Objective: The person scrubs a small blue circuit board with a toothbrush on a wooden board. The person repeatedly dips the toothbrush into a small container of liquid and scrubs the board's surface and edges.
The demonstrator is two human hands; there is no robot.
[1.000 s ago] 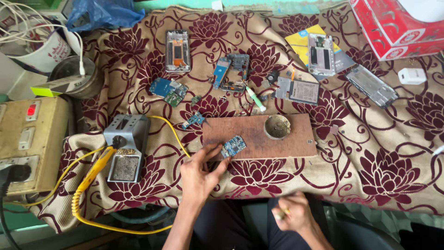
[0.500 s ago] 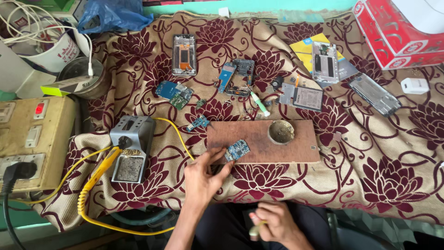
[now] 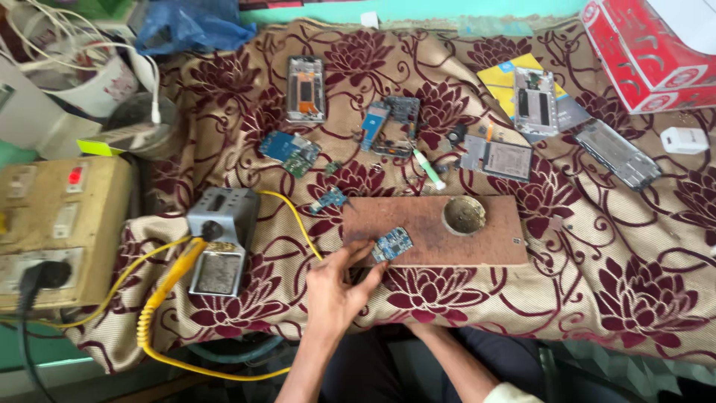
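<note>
A small blue circuit board (image 3: 393, 243) lies on a brown wooden block (image 3: 492, 242) on the flower-patterned cloth. My left hand (image 3: 334, 289) reaches up from the near edge, and its fingertips pinch the board's left edge. Only the forearm (image 3: 451, 360) of my right arm shows. It points under the cloth's near edge, where the hand itself is hidden.
A round tin (image 3: 464, 215) sits in the block. A grey soldering stand (image 3: 218, 240) with a yellow cable (image 3: 160, 298) stands at left, beside a beige power box (image 3: 60, 224). Phone frames (image 3: 305, 88) and several loose boards lie behind. A red box (image 3: 641, 48) is at top right.
My right hand, which held a small thing at the near edge, has dropped out of sight under the cloth. My left hand stays at the blue board.
</note>
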